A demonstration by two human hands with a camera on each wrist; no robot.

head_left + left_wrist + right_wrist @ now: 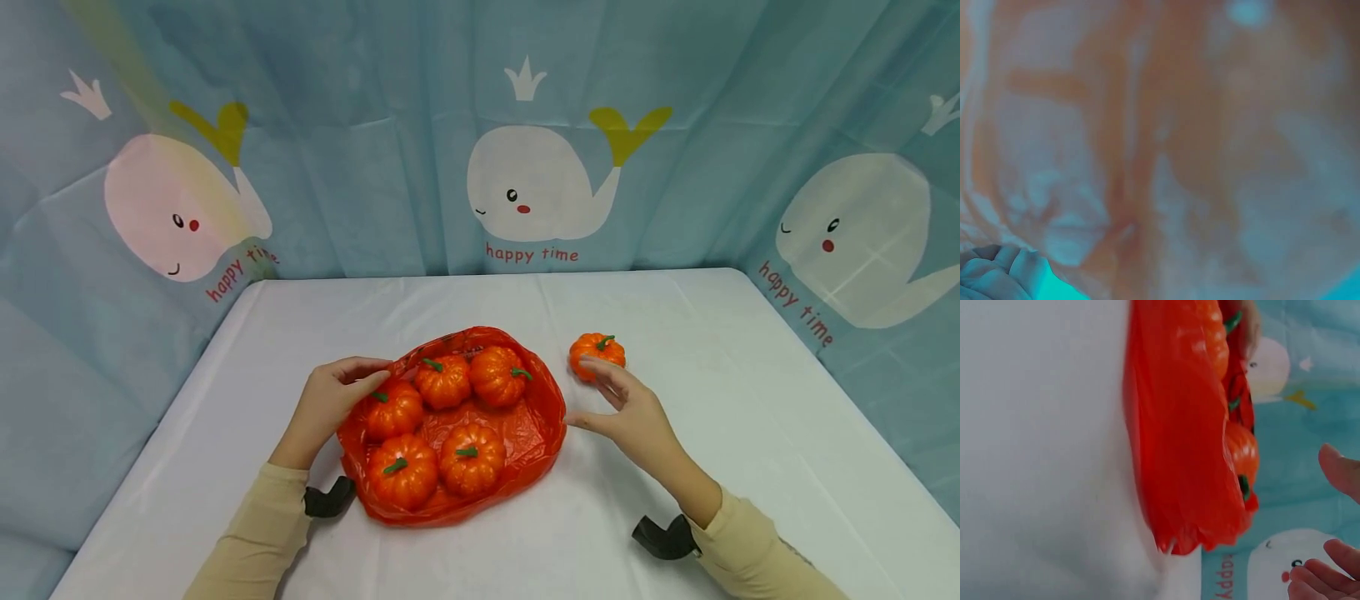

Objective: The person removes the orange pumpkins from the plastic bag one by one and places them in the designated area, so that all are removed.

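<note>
A red plastic bag (528,479) lies spread on the table with its mouth up, its rim forming a loose ring. Inside sit several small orange pumpkins (472,460) with green stems. At the bag's upper left rim, my left hand (330,404) pinches the plastic between thumb and fingers, close over a pumpkin. My right hand (633,417) holds nothing, its thumb and fingers spread apart. Its thumb tip is right at the bag's right rim, while its fingertips overlap a lone pumpkin (587,350) outside the bag. The left wrist view shows mostly blurred plastic.
A white cloth covers the table (750,400). Behind and at both sides hangs a blue curtain (390,192) printed with whales. A black wrist mount (330,498) sits at the left sleeve, and another black mount (663,539) at the right sleeve.
</note>
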